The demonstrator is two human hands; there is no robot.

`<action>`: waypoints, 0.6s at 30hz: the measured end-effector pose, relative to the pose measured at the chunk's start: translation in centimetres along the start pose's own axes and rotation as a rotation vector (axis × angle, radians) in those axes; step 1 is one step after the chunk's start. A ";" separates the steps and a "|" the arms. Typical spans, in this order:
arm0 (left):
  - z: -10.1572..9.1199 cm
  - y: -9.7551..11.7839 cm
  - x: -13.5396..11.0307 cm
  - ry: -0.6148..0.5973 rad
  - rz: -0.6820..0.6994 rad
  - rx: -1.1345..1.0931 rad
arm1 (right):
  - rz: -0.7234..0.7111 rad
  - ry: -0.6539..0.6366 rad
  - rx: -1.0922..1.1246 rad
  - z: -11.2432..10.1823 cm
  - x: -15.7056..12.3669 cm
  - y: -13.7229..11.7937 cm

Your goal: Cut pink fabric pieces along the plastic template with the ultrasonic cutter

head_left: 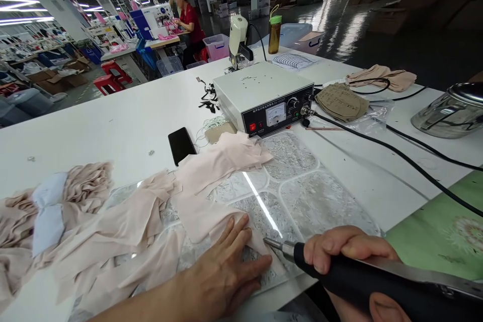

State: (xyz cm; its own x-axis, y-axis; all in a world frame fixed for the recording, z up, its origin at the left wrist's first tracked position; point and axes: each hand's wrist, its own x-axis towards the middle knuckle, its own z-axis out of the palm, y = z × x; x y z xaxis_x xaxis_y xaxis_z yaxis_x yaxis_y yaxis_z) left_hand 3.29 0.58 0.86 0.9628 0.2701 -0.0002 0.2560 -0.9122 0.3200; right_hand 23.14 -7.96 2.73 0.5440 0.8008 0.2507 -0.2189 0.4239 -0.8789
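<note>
My left hand (226, 271) lies flat with fingers stretched out on a piece of pale pink fabric (204, 214) spread over a scratched glass plate (302, 196). My right hand (347, 251) is wrapped round the black handle of a handheld cutting tool (339, 271). Its metal tip (269, 243) touches the fabric just right of my left fingertips. A black cable (396, 153) runs from the tool's side of the table to a white control box (264, 95) with a meter and knobs.
Heaps of pink fabric pieces (86, 221) lie at the left. A black phone (181, 145) rests near the box. A steel kettle (449, 110), brown patterns (341, 102) and a bottle (274, 32) stand farther back. Two people work at a sewing station (158, 20) beyond.
</note>
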 end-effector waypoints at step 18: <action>0.0 -0.3 -0.2 0.021 -0.008 -0.027 | 0.017 -0.092 0.048 -1.1 -0.2 0.1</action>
State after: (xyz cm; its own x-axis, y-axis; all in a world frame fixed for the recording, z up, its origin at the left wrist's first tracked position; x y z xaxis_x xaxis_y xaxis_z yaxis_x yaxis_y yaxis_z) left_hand 3.06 0.79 0.75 0.9587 0.2839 0.0166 0.2610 -0.9014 0.3454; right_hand 23.88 -8.49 2.17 0.4634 0.8427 0.2739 -0.2672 0.4276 -0.8636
